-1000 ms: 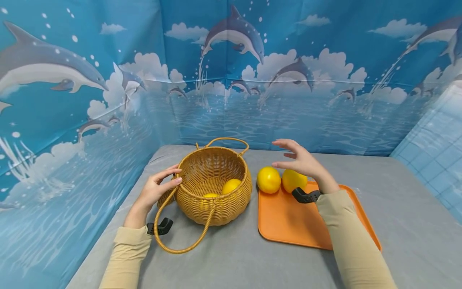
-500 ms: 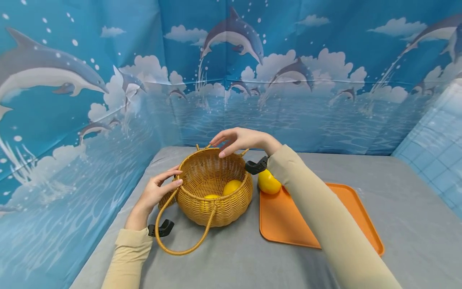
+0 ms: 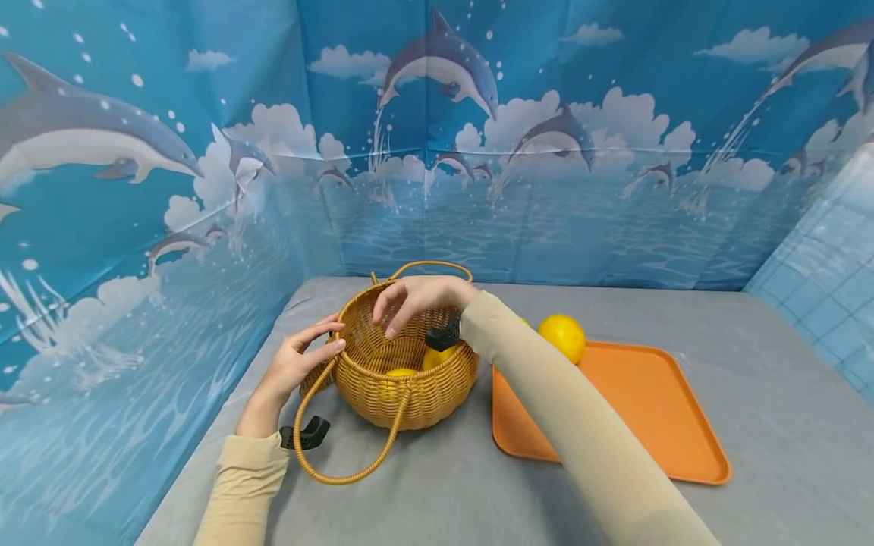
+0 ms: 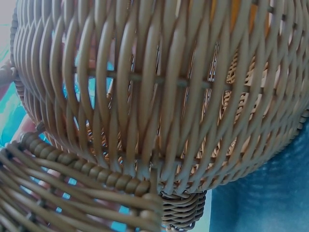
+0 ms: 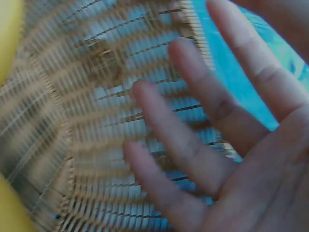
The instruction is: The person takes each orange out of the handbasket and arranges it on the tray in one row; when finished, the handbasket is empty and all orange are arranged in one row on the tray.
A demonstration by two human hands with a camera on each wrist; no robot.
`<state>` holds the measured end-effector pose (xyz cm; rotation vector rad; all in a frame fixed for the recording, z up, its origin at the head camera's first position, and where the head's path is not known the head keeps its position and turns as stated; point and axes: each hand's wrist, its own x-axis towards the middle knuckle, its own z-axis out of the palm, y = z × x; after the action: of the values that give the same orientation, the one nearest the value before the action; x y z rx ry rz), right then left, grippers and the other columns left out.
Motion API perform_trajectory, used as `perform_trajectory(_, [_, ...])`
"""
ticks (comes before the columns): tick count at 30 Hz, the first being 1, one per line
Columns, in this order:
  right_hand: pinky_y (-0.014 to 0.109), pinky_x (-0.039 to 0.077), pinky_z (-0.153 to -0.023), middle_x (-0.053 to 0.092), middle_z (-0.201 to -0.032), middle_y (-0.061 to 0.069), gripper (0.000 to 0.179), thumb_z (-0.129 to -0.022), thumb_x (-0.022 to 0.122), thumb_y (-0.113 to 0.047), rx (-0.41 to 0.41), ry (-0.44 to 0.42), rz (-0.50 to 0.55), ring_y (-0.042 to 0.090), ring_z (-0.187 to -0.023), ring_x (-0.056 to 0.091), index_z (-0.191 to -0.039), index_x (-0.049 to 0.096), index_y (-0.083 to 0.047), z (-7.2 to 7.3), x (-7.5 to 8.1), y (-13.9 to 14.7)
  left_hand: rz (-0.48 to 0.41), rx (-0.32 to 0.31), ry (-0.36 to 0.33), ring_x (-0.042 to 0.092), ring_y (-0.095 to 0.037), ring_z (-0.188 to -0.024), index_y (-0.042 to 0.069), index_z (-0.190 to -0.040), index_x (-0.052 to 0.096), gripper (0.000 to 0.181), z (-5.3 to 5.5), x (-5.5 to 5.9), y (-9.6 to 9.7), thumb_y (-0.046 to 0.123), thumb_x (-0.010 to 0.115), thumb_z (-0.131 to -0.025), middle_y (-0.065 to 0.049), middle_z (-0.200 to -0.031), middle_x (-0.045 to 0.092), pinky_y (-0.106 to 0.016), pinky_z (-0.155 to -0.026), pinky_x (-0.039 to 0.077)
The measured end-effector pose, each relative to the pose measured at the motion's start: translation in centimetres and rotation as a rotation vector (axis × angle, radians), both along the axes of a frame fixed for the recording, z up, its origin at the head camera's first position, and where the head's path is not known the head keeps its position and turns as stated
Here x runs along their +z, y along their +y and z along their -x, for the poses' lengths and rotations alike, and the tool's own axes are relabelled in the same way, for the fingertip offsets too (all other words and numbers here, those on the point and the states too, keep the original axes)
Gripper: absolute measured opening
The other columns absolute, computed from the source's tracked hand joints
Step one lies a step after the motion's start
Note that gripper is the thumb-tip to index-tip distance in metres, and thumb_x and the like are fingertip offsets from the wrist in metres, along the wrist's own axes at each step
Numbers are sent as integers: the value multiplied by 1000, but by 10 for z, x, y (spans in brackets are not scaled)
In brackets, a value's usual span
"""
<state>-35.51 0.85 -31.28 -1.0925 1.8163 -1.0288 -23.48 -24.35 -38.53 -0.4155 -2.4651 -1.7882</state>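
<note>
A round wicker basket stands open-topped on the grey table. Inside it lie two round yellow fruits; one yellow fruit shows near the front, the other is partly covered by my right wrist. My left hand grips the basket's left rim, fingers and thumb at the edge. In the left wrist view, the weave hides most of that hand, and the wicker lid hangs beside it. My right hand reaches over the basket's mouth, fingers spread and nothing held, facing the inner wall in the right wrist view.
To the right lies an orange tray, with a round yellow fruit at its back left. My right sleeve crosses the tray. The basket's front handle droops onto the table; its rear handle stands up. Behind hangs a dolphin-print curtain.
My right hand has moved left from above the fruits on the tray and dipped into the basket's mouth. My left hand has stayed at the rim.
</note>
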Motion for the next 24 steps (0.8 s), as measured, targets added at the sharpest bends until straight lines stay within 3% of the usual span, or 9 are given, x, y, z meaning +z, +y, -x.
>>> perform_trajectory(4, [31,46,-93,53,-124,22,38,-82,71,-2,35,22,8,42,-119,47,-115,57,11,-2,-9,-5,-2,3,5,21,-27,-139,4,-125,60,40,0,0,0,22,66,-89,-5,-145,42,-57,-109,13])
perform_trajectory(8, [30,47,-91,55,-121,25,34,-80,73,-1,60,78,-17,41,-116,49,-110,61,7,-5,-14,-7,-10,1,12,22,-27,-138,4,-125,60,40,-1,-1,2,22,66,-89,-5,-145,42,-56,-109,14])
perform_trajectory(12, [27,48,-88,58,-118,21,33,-77,78,-9,98,166,-104,34,-112,54,-106,65,-2,-8,-17,-9,-11,-3,17,22,-28,-138,1,-126,59,42,0,-2,4,21,66,-89,-7,-145,41,-57,-109,14])
perform_trajectory(19, [26,50,-79,59,-117,16,47,-74,82,-18,115,279,-253,20,-100,59,-112,62,1,-12,-19,-14,-10,-4,4,21,-27,-139,4,-126,59,42,-1,1,3,22,66,-89,-5,-146,40,-57,-109,14])
perform_trajectory(24, [27,49,-72,62,-110,10,46,-73,83,-23,106,335,-323,16,-91,59,-109,64,-1,-12,-21,-16,-7,0,-11,19,-26,-139,5,-126,59,42,-1,2,1,24,66,-89,-4,-146,40,-56,-109,14])
